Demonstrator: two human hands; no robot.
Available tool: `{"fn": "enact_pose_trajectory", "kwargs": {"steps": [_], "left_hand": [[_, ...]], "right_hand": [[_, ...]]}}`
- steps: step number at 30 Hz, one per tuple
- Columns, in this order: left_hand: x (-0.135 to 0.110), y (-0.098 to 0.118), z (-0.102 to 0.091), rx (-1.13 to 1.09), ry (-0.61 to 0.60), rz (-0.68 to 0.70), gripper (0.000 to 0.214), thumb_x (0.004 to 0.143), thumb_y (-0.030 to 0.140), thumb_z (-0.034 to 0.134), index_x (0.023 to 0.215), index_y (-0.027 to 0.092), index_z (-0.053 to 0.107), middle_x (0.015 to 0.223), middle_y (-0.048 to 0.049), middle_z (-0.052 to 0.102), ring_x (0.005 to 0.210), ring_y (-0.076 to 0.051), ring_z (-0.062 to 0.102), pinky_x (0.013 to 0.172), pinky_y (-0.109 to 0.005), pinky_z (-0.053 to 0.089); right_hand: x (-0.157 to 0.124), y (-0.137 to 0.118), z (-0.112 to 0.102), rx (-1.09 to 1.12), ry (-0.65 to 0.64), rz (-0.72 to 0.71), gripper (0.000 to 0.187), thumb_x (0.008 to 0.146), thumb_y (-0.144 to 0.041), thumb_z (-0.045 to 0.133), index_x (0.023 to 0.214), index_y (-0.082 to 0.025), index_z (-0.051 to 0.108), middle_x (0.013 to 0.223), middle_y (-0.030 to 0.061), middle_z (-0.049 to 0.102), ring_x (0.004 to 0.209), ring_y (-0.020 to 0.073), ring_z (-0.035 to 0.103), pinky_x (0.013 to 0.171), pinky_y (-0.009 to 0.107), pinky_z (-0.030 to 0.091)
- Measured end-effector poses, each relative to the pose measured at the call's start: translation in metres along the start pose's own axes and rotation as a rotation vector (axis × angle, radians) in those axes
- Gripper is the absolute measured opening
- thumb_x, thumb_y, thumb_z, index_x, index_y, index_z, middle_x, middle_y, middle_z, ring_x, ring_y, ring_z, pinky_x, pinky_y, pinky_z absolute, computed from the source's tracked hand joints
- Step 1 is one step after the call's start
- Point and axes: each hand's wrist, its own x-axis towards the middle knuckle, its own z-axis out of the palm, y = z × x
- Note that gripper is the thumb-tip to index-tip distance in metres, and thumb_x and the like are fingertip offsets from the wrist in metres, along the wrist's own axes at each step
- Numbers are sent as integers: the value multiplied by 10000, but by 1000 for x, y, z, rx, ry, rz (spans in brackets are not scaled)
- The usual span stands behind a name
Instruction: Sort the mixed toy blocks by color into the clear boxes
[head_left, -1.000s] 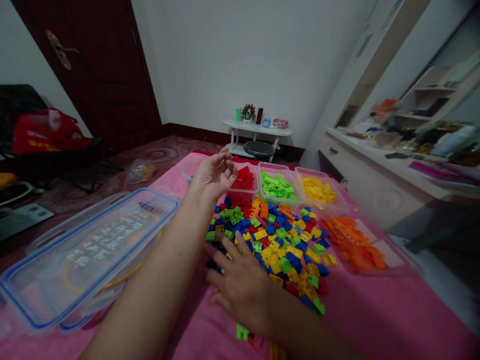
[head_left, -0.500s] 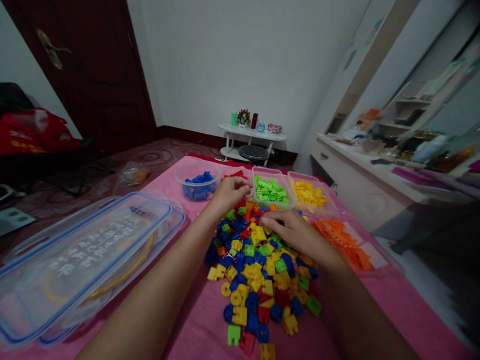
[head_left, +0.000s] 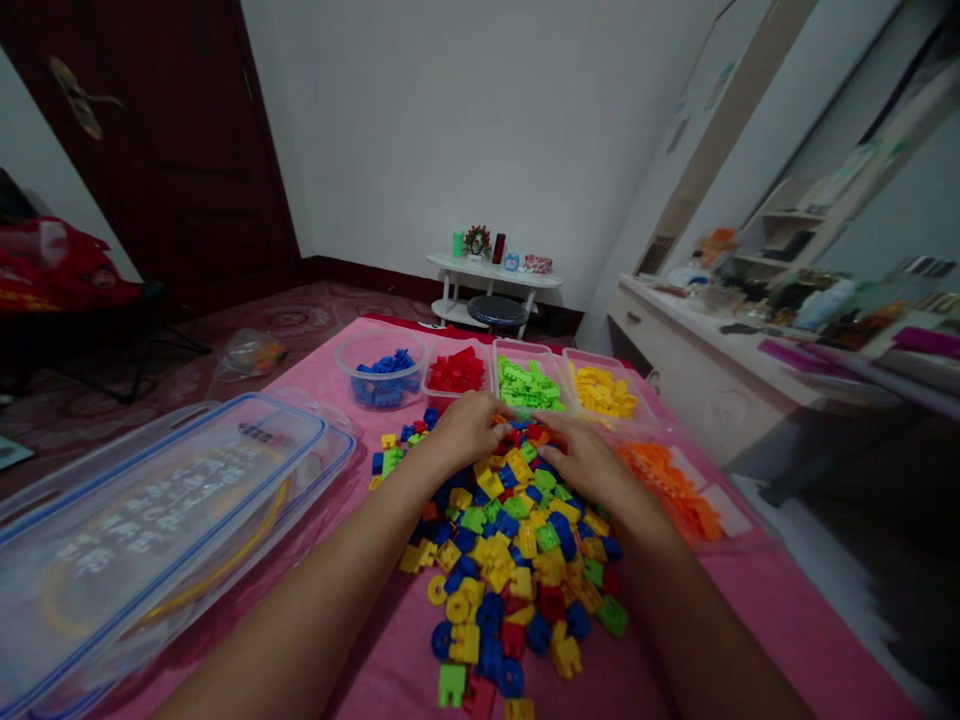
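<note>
A heap of small plastic building pieces (head_left: 510, 540) in blue, yellow, green, red and orange lies on a pink cloth (head_left: 750, 620). My left hand (head_left: 469, 432) rests on the heap's far edge, its fingers curled down onto a piece that I cannot make out. Beside it my right hand (head_left: 589, 462) lies on the heap with fingers stretched toward the left hand, so the fingertips nearly meet. Just beyond the hands stand tubs of sorted pieces: blue (head_left: 382, 365), red (head_left: 455, 372), green (head_left: 529, 385) and yellow (head_left: 601, 392).
An open tray of orange pieces (head_left: 671, 485) sits to the right of the heap. A large clear box with a blue-rimmed lid (head_left: 150, 510) fills the left. Behind are a white side table (head_left: 495, 272), a dark door (head_left: 172, 150) and a cluttered dresser (head_left: 750, 340) on the right.
My left hand came down from above the red tub onto the heap's far edge. My right hand slid from the near side to meet it. The view tilted, showing the blue and red tubs.
</note>
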Motion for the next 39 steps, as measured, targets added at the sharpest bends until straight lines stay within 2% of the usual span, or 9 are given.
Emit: {"fn": "enact_pose_trajectory", "kwargs": {"steps": [3, 7, 13, 21, 25, 28, 31, 35, 39], "left_hand": [[-1, 4, 9, -63, -20, 114, 376, 756, 236, 581, 1122, 220, 667, 1031, -78, 695, 944, -234, 625, 861, -337, 467], [-2, 8, 13, -124, -14, 167, 545, 722, 146, 559, 1263, 208, 566, 1175, -98, 643, 1061, -246, 583, 935, -358, 432], [0, 12, 6, -375, -12, 73, 483, 754, 167, 549, 1235, 191, 582, 905, -60, 719, 805, -192, 651, 743, -295, 498], [7, 16, 7, -942, 55, -212, 256, 742, 299, 587, 887, 105, 669, 759, -59, 680, 653, -152, 624, 634, -266, 499], [5, 14, -8, -966, 32, -311, 271, 711, 337, 609, 832, 102, 665, 706, -38, 650, 616, -132, 597, 593, -236, 473], [3, 3, -17, -739, -13, -276, 274, 716, 360, 586, 745, 104, 678, 621, -18, 620, 580, -119, 559, 558, -211, 427], [2, -11, -21, -510, -126, -199, 259, 711, 331, 567, 711, 107, 696, 630, -17, 639, 579, -125, 557, 560, -216, 417], [1, -20, -21, -292, -212, -172, 271, 690, 234, 549, 860, 129, 731, 732, -31, 704, 671, -159, 624, 606, -224, 443], [1, -16, -21, -107, -157, -175, 366, 683, 153, 515, 982, 139, 725, 927, -75, 730, 823, -183, 661, 714, -237, 466]], "right_hand": [[0, -5, 4, 69, 31, -30, 504, 735, -188, 597, 1237, -221, 575, 1268, 68, 582, 1188, 234, 500, 1034, 388, 346], [0, -12, 4, 242, 62, 61, 538, 659, -188, 662, 1190, -190, 581, 1071, 71, 662, 981, 215, 604, 891, 348, 460], [0, -22, -7, 613, 60, 71, 521, 630, -217, 672, 1132, -158, 550, 967, 65, 665, 866, 174, 627, 785, 316, 502], [-3, -33, -21, 819, 104, 125, 403, 632, -277, 650, 1003, -178, 529, 879, 40, 656, 753, 144, 628, 702, 287, 503], [-4, -23, -35, 684, 144, 95, 322, 637, -299, 645, 925, -162, 603, 890, 65, 663, 814, 168, 623, 736, 304, 493], [-8, -3, -56, 436, 218, 151, 282, 674, -336, 616, 889, -157, 649, 880, 78, 678, 797, 189, 630, 740, 325, 487], [-18, 20, -79, 85, 250, 309, 276, 690, -351, 603, 890, -176, 677, 897, 91, 691, 816, 231, 637, 742, 363, 477], [-32, 44, -100, -298, 148, 571, 267, 686, -359, 612, 894, -222, 707, 905, 118, 692, 825, 320, 636, 692, 445, 461], [-34, 46, -98, -389, 118, 604, 265, 654, -299, 663, 900, -222, 725, 945, 147, 684, 871, 366, 625, 701, 478, 453]]}}
